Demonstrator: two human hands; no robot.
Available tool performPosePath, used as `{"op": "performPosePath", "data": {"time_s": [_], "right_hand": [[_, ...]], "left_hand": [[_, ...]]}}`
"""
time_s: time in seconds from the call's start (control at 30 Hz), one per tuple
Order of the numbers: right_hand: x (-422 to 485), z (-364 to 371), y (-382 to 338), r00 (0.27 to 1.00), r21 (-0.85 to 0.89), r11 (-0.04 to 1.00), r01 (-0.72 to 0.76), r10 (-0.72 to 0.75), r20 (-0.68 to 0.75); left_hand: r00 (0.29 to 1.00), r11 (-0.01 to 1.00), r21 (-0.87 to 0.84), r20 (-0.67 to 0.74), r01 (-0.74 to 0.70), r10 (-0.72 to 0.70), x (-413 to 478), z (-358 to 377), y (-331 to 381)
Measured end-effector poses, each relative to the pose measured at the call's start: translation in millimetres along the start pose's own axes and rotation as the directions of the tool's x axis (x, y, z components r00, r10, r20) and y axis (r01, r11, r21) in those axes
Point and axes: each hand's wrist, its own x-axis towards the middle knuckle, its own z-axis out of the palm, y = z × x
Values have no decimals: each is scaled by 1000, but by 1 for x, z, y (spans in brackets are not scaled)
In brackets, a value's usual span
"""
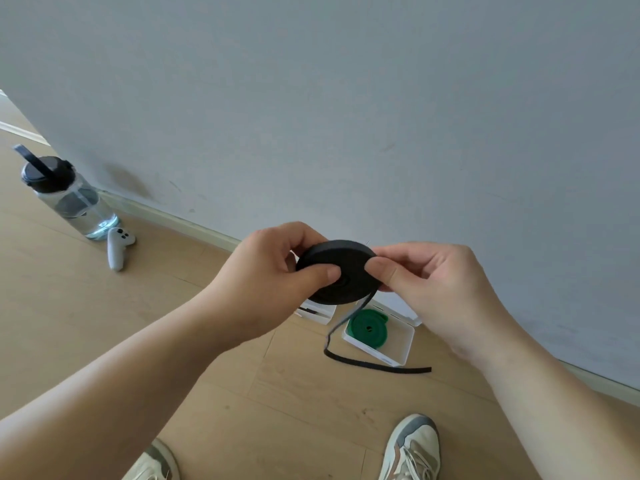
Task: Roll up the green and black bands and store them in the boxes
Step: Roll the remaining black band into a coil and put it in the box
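Black band (346,289) x1, green band (369,327) x1, 2 boxes (401,346)

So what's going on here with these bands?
A person is rolling up the black band, gripping it with the left hand and right hand. Its loose tail hangs down onto the floor. The green band lies rolled up in an open white box. A second box is partly hidden behind the hands.
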Motion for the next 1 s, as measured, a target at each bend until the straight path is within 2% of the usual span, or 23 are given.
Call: {"op": "performPosePath", "data": {"time_s": [0.1, 0.2, 0.3, 0.4, 0.53, 0.57, 0.6, 0.63, 0.67, 0.7, 0.77, 0.83, 0.9, 1.0], "right_hand": [[0, -1, -1, 996, 224, 971, -82, 72, 51], [0, -3, 1, 995, 295, 951, -94, 83, 48], [1, -1, 3, 995, 311, 945, -98, 87, 50], [2, 1, 2, 993, 398, 911, -111, 113, 20], [5, -2, 4, 983, 491, 854, -173, 182, 29], [5, -3, 3, 982, 456, 872, -179, 185, 32], [5, -4, 4, 985, 356, 920, -166, 169, 22], [4, -5, 4, 992, 183, 975, -125, 127, -2], [2, -5, 5, 997, -27, 997, -71, 71, -19], [2, -3, 6, 1000, -214, 977, -24, 21, -16], [0, 2, 6, 998, -410, 910, 58, -52, 25], [-2, 7, 7, 988, -477, 865, 155, -135, 76], [-2, 7, 7, 981, -458, 868, 192, -171, 87], [-2, 2, 2, 998, -157, 987, 46, -41, 37]], "left_hand": [[998, 976, -210, 23, 58, -54, -1, -2, 0], [995, 905, -413, 40, 99, -90, 0, 0, 2], [994, 874, -474, 46, 109, -99, -1, 3, 8], [989, 831, -536, 97, 150, -115, -3, 10, 7], [964, 762, -597, 225, 250, -140, -6, 13, 6], [957, 792, -549, 248, 267, -151, -6, 11, 6], [958, 868, -429, 238, 250, -158, -5, 9, 5], [971, 955, -229, 187, 189, -147, -3, 7, 2], [988, 994, -14, 113, 107, -105, -2, 5, -1], [998, 987, 157, 51, 27, -35, -2, 4, -4], [994, 956, 273, 31, -110, 105, -3, 5, -6], [975, 928, 301, 107, -220, 197, -5, 10, -7], [973, 919, 324, 124, -227, 196, -4, 12, -7], [982, 944, 272, 9, -185, 189, -1, 8, -5]]}}
